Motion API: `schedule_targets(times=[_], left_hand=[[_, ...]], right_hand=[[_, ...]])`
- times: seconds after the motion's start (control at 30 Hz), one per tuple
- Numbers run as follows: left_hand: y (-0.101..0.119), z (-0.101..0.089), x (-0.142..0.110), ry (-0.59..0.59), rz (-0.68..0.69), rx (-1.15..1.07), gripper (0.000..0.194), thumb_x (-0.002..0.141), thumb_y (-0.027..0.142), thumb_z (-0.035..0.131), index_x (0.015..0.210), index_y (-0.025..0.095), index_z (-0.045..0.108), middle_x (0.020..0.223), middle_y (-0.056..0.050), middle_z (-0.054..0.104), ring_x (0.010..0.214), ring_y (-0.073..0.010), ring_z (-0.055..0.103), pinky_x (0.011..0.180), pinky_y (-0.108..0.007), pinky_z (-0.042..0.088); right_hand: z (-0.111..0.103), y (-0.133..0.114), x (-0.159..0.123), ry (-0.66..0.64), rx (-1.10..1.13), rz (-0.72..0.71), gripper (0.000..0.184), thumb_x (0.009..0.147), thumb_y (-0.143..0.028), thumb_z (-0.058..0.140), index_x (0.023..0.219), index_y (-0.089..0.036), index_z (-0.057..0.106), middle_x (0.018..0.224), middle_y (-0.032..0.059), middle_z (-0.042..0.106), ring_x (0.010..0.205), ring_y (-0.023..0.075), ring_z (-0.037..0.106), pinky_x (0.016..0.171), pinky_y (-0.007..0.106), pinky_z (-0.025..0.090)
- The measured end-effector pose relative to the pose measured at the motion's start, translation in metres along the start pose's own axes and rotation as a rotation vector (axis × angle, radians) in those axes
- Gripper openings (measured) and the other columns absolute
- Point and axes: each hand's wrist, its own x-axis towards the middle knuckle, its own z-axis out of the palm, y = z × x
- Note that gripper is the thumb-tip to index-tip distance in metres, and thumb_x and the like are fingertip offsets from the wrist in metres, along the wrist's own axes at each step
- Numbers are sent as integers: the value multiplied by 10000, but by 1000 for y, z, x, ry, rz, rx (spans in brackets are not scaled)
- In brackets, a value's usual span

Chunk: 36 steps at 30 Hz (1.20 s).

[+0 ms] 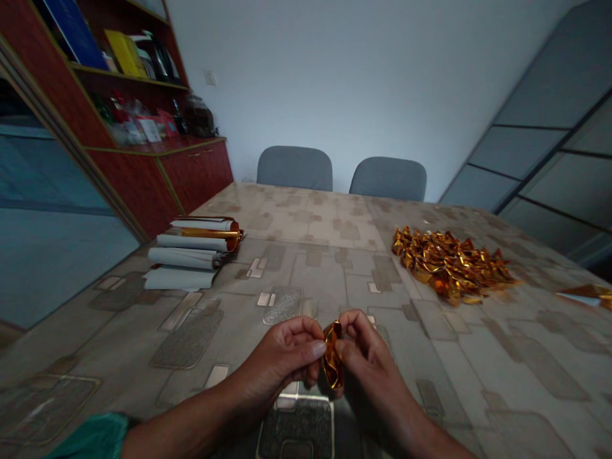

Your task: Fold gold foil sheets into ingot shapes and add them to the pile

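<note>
A crumpled strip of gold foil (332, 356) is pinched between my left hand (287, 357) and my right hand (368, 363), just above the table. Fingers of both hands cover part of it. To the upper right lies a heap of twisted gold foil pieces (447, 264), apart from both hands. Several white paper rolls (189, 252) and a gold foil roll (210, 233) lie stacked on a flat white sheet at the upper left. A flat piece of gold foil (586, 293) sits at the right edge of the view.
The hands work over a patterned, beige table cover (306, 274). Two grey chairs (335, 172) stand beyond the far edge. A red wooden cabinet (196, 175) with cluttered shelves stands at the left, and grey panels (540, 159) line the right wall.
</note>
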Motion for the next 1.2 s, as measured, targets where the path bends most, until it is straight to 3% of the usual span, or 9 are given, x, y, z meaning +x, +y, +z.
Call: schedule_targets(times=[0.13,0.23,0.3,0.5,0.73,0.87,1.03,1.13,1.2], left_hand=[[-1,-1,0,-17,28,-6,378,739,368,866,947,170,619,654,27,648,513,-69,562,526,-183,436],[1,0,-1,-1,47,-57,566,748,366,864,1216,205,589,698,28,662,545,-79,580,570,-203,468],[3,2,-2,32,65,-106,645,747,374,866,1294,211,565,783,-2,693,598,-87,603,609,-213,483],[5,3,-4,79,130,-163,497,729,371,879,1145,224,648,912,-26,704,665,-99,623,653,-231,495],[3,1,-4,7,89,-137,457,717,374,885,1088,216,671,849,-23,685,671,-122,642,604,-214,467],[-2,-2,-3,-13,96,-141,430,743,356,869,1104,220,679,814,-13,668,643,-110,625,606,-217,483],[-2,-1,-3,-2,92,-139,464,756,373,857,1142,203,665,841,-37,697,634,-107,622,610,-217,495],[2,3,-4,48,113,-134,475,735,370,874,1111,188,647,853,-40,709,609,-91,608,591,-200,486],[4,5,-5,71,133,-132,459,738,359,873,1088,193,626,852,-31,710,597,-86,608,591,-199,486]], right_hand=[[-3,0,-2,-12,-11,4,229,902,-382,668,894,-234,493,687,-59,573,494,89,556,422,177,418],[-8,-1,-4,-60,2,24,195,987,-424,556,975,-231,533,719,-31,599,537,110,574,485,222,460],[-10,-2,-5,-109,20,25,238,1018,-458,490,1048,-230,549,744,-8,618,582,127,578,539,255,478],[-6,-5,-9,-150,40,-42,277,938,-440,645,1122,-241,589,938,36,623,763,163,589,651,296,481],[-8,-10,-4,-93,134,81,249,896,-418,722,982,-208,620,660,-42,573,593,108,525,592,246,402],[-9,-11,-4,-97,258,150,273,848,-373,785,976,-201,617,685,-55,550,565,76,482,534,208,361],[-8,-14,-5,-112,285,151,245,868,-363,763,985,-208,613,684,-61,535,563,70,484,540,199,388],[-7,-14,-7,-151,196,104,276,886,-403,729,1055,-221,607,820,-18,601,655,98,549,602,230,447],[-7,-11,-9,-172,119,61,402,846,-437,760,1148,-250,572,979,16,621,758,131,593,656,263,477]])
